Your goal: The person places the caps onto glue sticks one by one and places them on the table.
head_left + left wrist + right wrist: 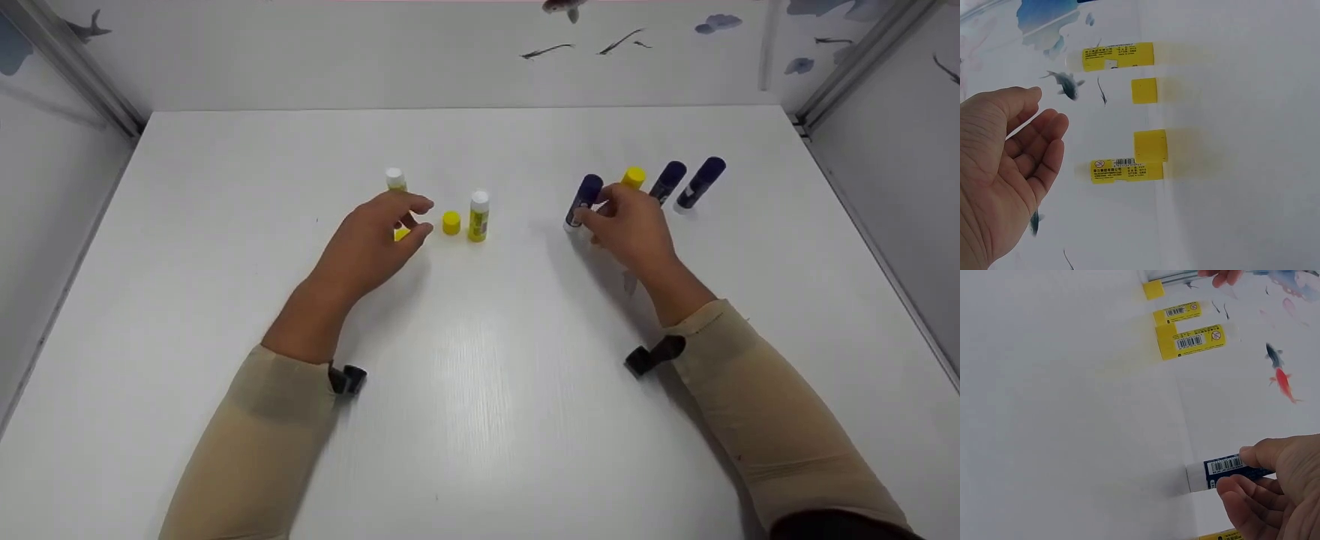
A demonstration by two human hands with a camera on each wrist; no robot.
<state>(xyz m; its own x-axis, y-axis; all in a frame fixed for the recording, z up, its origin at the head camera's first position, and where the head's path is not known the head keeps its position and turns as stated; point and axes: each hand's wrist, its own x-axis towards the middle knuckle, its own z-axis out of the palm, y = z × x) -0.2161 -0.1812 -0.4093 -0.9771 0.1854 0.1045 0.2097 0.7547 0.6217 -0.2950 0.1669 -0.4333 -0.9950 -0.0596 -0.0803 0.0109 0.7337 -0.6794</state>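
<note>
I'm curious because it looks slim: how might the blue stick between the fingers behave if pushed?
Tall and narrow, the blue stick would probably tip. Its rounded sides could let it roll afterwards. Its straight shape suggests stiffness.

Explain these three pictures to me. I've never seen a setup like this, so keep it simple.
There is no machine arm here, just a person's two bare hands. The wide picture comes from a camera on the head, looking forward and down; the other two come from cameras worn on the left and right wrists. On the white table, near the left hand, are two yellow tubes with white tops and two small yellow cylinders. That hand holds nothing. The right hand pinches a dark blue tube with a white lower end. Nearby stand two more dark blue tubes and a yellow-topped object, partly hidden by that hand.
</note>
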